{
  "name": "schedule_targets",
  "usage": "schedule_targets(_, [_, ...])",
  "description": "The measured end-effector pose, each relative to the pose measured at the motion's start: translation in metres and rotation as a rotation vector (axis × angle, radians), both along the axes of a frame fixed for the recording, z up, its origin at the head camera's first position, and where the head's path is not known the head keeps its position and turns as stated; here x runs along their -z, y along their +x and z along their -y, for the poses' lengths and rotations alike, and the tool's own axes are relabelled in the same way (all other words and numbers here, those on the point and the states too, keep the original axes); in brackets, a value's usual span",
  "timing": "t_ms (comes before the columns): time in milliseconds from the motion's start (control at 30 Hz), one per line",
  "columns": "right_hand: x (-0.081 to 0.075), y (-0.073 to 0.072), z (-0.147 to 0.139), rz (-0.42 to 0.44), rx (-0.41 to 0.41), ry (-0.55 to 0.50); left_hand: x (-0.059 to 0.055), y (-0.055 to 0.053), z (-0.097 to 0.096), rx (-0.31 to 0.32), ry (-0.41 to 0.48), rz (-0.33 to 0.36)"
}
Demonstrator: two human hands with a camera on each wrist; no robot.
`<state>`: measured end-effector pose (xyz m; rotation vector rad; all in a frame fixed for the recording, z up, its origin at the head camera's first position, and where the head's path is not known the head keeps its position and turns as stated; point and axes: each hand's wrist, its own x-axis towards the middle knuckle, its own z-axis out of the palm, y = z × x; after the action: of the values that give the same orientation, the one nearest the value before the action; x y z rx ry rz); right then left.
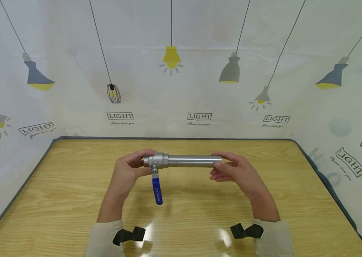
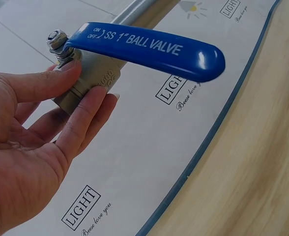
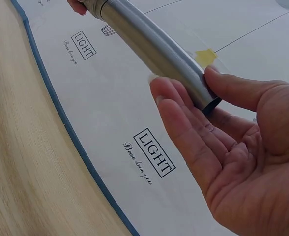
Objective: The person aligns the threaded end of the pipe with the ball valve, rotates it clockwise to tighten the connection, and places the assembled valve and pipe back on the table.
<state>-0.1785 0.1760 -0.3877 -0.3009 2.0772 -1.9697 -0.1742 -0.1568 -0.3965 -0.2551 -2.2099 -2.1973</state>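
Observation:
A steel ball valve [image 1: 159,159] with a blue lever handle [image 1: 157,191] is joined to a straight metal pipe [image 1: 190,160]. The two are held level above the table. At the valve's outer end, my left hand [image 1: 129,171] grips the body between thumb and fingers. White lettering on the lever reads "SS 1" BALL VALVE" in the left wrist view. My right hand [image 1: 234,169] pinches the free end of the pipe, thumb on one side and fingers on the other. The pipe's open end [image 3: 212,105] shows in the right wrist view.
Beneath the hands lies a wood-grain table [image 1: 71,200] with a dark blue edge. White sheeting [image 1: 149,89] printed with hanging lamps and "LIGHT" labels rises behind it and at both sides. Black straps with small blocks [image 1: 139,233] sit at both sleeve cuffs.

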Motion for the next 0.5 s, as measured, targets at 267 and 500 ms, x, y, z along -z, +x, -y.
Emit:
schedule_targets(267, [-0.0014, 0.0012, -0.0010, 0.032, 0.012, 0.038, 0.0001, 0.0002, -0.0005, 0.008, -0.003, -0.005])
schedule_targets(500, [-0.0028, 0.0012, -0.0006, 0.047, 0.015, 0.031, -0.0010, 0.0006, -0.0016, 0.003, -0.009, -0.005])
